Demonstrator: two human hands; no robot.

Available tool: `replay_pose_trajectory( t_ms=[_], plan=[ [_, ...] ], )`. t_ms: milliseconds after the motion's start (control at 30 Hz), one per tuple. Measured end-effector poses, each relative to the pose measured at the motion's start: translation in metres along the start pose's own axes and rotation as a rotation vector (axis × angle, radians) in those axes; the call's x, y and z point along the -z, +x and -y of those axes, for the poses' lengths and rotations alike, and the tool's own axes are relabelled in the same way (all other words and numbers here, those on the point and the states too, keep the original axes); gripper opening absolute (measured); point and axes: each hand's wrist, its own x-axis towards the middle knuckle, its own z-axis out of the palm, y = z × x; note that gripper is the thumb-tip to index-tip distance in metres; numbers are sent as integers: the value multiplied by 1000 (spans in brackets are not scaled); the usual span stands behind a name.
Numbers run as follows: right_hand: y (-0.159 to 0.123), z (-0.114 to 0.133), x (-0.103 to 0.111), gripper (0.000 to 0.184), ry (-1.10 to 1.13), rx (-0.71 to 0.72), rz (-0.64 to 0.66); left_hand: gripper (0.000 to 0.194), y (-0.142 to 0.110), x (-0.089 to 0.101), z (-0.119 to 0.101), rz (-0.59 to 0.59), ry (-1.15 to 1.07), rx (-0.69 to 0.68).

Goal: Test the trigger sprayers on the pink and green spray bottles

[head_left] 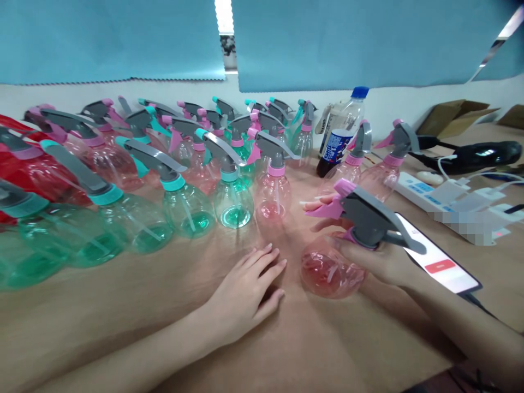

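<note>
My right hand [368, 254] is wrapped round the neck of a pink spray bottle [327, 273] with a grey and pink trigger head. The bottle is tilted, its base toward me and the head leaning right. My left hand [251, 284] lies on the table [172, 322] with its fingers stretched out, holding nothing. Beyond its fingertips stand a green spray bottle [234, 202] and another pink spray bottle [273, 194]. Part of my right hand's fingers is hidden behind the trigger head.
Rows of green and pink spray bottles [190, 210] fill the left and back. A cola bottle [341, 134] stands by the wall. At right lie a lit phone [440, 256], a white power strip [426, 199] with plugs, a black object [483, 158] and a cardboard box [454, 114].
</note>
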Motion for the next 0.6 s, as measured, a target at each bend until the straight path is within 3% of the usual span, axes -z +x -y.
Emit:
replay_pose_trajectory(
  t_ms=[300, 467, 600],
  plan=[
    [-17, -12, 6, 9, -143, -32, -26, 42, 0, 1, 0, -2, -16, 6],
    [-15, 0, 3, 3, -173, -68, -150, 43, 0, 0, 1, 3, 7, 10],
    [-13, 4, 2, 4, -145, -53, -84, 44, -1, 0, 2, 8, 8, 8]
  ],
)
